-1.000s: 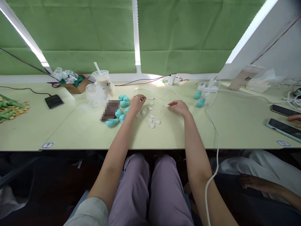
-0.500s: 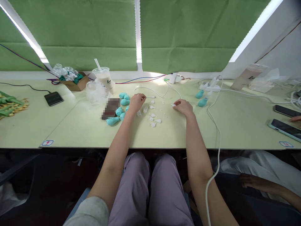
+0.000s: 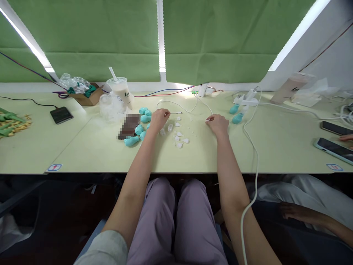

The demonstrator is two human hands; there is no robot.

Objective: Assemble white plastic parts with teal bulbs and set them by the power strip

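Observation:
My left hand point(image 3: 160, 119) is closed in a pinch over the table, right by the plug end of a white cable point(image 3: 176, 113); whether it grips anything is hidden. Several turquoise bulb-shaped pieces point(image 3: 131, 141) lie to its left. Between my hands are several small white teardrop-shaped pieces point(image 3: 185, 141) and tiny clear bits. Two small clear plastic parts point(image 3: 170, 127) lie close to my left wrist. On the right, my right hand point(image 3: 220, 126) pinches a small white piece point(image 3: 207, 120), mostly covered by the fingers. Farther right lie two turquoise bulbs point(image 3: 237, 118).
A drink cup point(image 3: 120, 88), a plastic bag point(image 3: 111, 106) and a blurred-out dark object point(image 3: 129, 126) stand or lie left. A long white cord point(image 3: 252, 143) hangs over the front edge near my right arm. Phones point(image 3: 335, 148) and another person's hand point(image 3: 346, 137) are far right.
My right hand has moved slightly right, and the white piece in its fingers shows less than before. My left hand stays in nearly the same place.

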